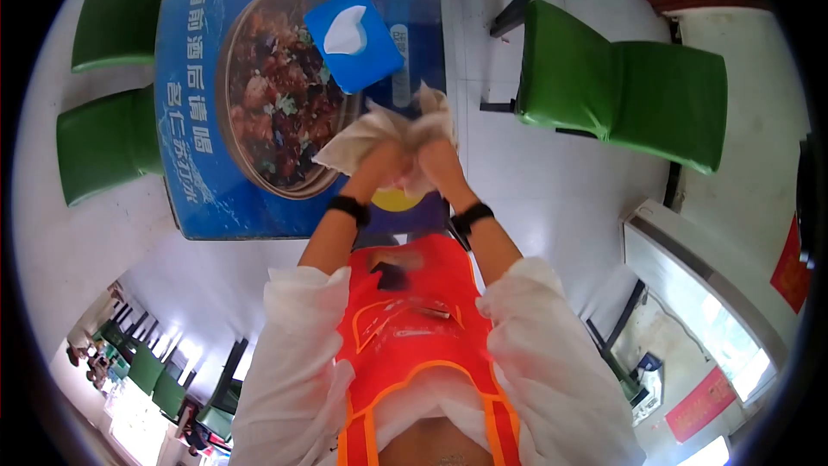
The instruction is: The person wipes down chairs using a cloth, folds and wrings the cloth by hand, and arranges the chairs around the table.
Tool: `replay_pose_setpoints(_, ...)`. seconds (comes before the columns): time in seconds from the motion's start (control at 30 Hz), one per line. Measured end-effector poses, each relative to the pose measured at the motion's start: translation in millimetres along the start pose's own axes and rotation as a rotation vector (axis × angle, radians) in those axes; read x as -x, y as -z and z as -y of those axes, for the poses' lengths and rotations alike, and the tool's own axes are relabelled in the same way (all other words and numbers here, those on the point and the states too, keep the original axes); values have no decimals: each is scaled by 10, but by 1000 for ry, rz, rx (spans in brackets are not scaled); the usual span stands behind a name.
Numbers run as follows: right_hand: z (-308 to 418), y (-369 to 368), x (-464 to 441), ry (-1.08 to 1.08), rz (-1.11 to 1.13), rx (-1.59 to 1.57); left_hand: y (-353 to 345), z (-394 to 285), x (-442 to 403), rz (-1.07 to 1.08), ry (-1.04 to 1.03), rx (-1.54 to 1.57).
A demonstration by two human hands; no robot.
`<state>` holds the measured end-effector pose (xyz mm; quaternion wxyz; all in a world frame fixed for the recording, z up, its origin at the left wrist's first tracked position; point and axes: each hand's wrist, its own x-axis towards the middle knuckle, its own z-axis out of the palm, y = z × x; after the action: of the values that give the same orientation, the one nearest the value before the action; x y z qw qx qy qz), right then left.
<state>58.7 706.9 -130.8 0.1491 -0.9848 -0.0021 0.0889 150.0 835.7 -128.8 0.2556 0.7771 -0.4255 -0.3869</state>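
Crumpled off-white cloth (366, 140), soft and peaked, gathered in the curled fingers of bare left hand (385, 164) and bare right hand (438, 160); grip too blurred to tell how tight. Held above the near right part of glossy blue rectangular tabletop (207, 4), lettered "酒前酒后请喝" and "名仁苏打水". Just beyond, square blue tissue box (369, 60).
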Motion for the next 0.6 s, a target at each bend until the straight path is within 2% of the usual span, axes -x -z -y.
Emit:
replay_pose_setpoints(0.03,117,-38,329,1,54,-58,-120,-178,190,201,101,26)
replay_pose_setpoints(0.1,457,45,870,-385,131,-410,-313,-504,515,346,363,277)
replay_pose_setpoints(0.17,641,21,1156,-571,222,-544,-635,-510,755,242,186,51)
replay_pose_setpoints(0.2,722,29,1233,-576,212,-543,-708,-509,831,242,177,44)
replay_pose_setpoints(0.27,762,41,1244,-755,199,-602,-718,-534,866,211,149,14)
replay_pose_setpoints(0.3,715,-4,1213,-750,191,-603,-723,-532,879,158,176,51)
replay_pose_setpoints(0.37,610,31,1062,-606,323,-529,-730,-489,823,117,196,80)
replay_pose_setpoints(0.4,546,52,965,-602,314,-529,-721,-462,757,78,211,112)
replay_pose_setpoints(0.43,502,310,772,-766,252,-625,-649,-511,668,70,207,106)
replay_pose_setpoints(0.47,451,458,609,-933,191,-724,-572,-607,600,-93,142,106)
replay_pose_setpoints(0.5,392,446,483,-934,192,-728,-529,-664,563,-250,81,107)
replay_pose_setpoints(0.53,330,408,352,-944,100,-721,-531,-622,491,-248,86,105)
replay_pose_setpoints(0.57,259,348,219,-949,10,-714,-519,-543,374,-263,132,258)
replay_pose_setpoints(0.6,156,263,110,-943,16,-717,-501,-455,264,-280,177,412)
